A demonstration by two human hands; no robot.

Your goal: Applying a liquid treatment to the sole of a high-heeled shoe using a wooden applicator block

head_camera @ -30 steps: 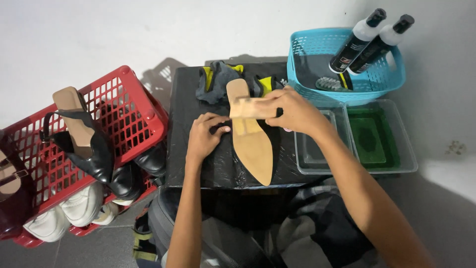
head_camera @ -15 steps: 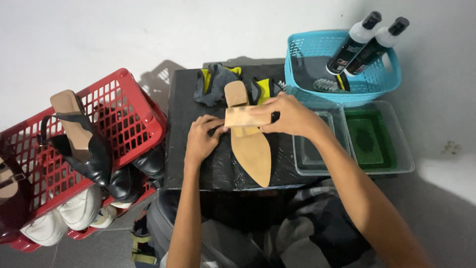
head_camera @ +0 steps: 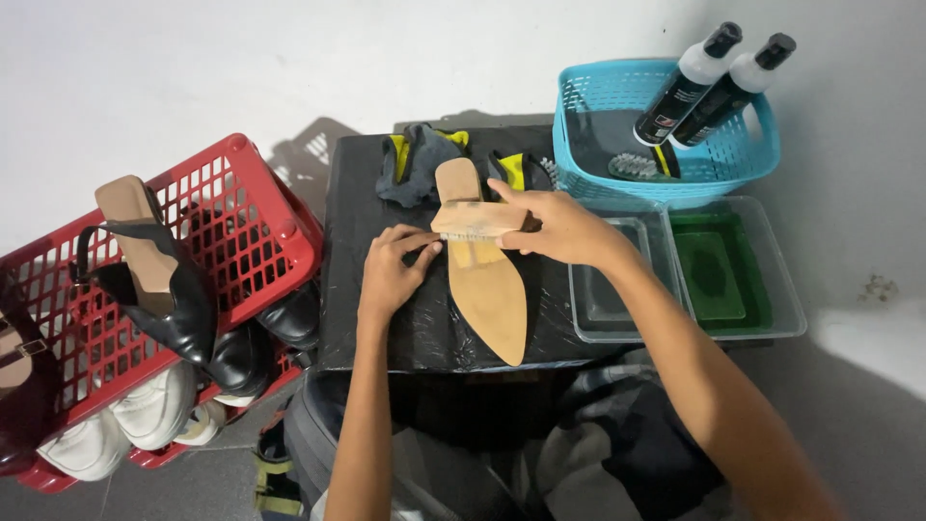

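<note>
Small black table, top wrapped in shiny film. On it: tan-soled shoe lying sole up, toe toward the near edge; grey-and-yellow cloth bunched at the far edge; two clear trays side by side at right, the outer holding green liquid.

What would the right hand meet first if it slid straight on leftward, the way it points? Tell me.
The right hand, holding the wooden brush, would probably meet the left hand's fingertips first.
</note>
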